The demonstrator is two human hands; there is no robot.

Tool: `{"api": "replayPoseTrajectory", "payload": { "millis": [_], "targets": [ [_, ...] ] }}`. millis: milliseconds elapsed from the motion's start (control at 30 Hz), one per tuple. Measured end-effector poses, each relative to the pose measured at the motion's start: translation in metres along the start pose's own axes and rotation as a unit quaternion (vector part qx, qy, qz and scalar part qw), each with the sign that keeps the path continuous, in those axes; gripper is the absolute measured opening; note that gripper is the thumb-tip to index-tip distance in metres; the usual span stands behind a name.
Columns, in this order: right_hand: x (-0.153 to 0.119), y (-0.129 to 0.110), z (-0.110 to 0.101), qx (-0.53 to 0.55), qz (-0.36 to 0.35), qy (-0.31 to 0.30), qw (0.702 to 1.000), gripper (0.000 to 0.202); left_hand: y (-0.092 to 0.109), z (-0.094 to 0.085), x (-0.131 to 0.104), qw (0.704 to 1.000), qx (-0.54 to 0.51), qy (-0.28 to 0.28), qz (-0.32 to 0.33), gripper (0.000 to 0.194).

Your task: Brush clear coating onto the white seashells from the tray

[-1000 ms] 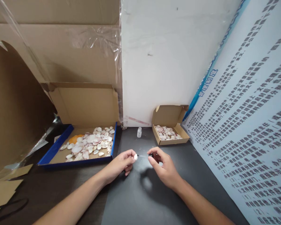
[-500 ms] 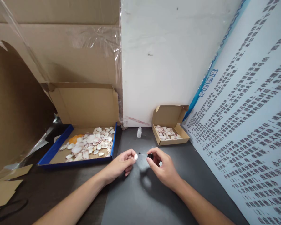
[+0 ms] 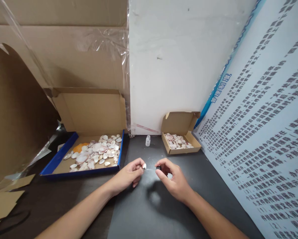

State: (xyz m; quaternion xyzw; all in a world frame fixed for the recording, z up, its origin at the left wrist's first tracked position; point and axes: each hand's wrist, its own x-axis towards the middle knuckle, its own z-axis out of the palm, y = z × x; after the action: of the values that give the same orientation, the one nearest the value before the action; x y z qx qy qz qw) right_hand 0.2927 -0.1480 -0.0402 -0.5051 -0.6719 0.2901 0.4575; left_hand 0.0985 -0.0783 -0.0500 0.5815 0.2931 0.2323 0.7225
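Note:
My left hand (image 3: 132, 172) pinches a small white shell (image 3: 144, 166) between thumb and fingertips. Between the thumb and fingers of my right hand (image 3: 172, 176) is a black brush cap (image 3: 158, 167), its thin pale stem pointing left. The dark tip of that stem is at the shell's face, seemingly touching it. Behind both hands, a small clear bottle (image 3: 148, 141) with a white label stands upright without a cap.
At the left, an open blue-edged cardboard box (image 3: 82, 174) holds many shells and an orange piece. A smaller open cardboard box (image 3: 184, 152) with shells sits back right. Cardboard pieces (image 3: 8, 202) lie far left; a printed panel (image 3: 263, 132) leans along the right.
My right hand has turned the brush cap slightly, so the stem now shows and its dark tip has come to the shell. My left hand has hardly moved.

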Motion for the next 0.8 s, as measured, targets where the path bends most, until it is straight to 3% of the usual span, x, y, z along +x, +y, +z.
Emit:
{"api": "replayPoseTrajectory", "payload": {
  "millis": [167, 367, 533, 800],
  "targets": [
    [0.0004, 0.0009, 0.0002, -0.021, 0.010, 0.035, 0.999, 0.014, -0.0007, -0.0003, 0.0005, 1.000, 0.014, 0.000, 0.003, 0.027],
    [-0.0004, 0.0011, 0.0004, 0.004, 0.003, 0.000, 1.000, 0.014, -0.0007, -0.0013, 0.0010, 1.000, 0.014, -0.002, 0.003, 0.028],
    [-0.0008, 0.0007, 0.0007, -0.022, 0.013, 0.038, 0.999, 0.014, 0.0003, -0.0005, 0.0002, 1.000, 0.015, 0.001, -0.005, 0.026],
    [0.0006, 0.0009, -0.0007, -0.004, 0.011, 0.021, 1.000, 0.014, -0.0006, -0.0002, -0.0002, 1.000, 0.006, 0.005, -0.021, 0.024]
  ]
}}
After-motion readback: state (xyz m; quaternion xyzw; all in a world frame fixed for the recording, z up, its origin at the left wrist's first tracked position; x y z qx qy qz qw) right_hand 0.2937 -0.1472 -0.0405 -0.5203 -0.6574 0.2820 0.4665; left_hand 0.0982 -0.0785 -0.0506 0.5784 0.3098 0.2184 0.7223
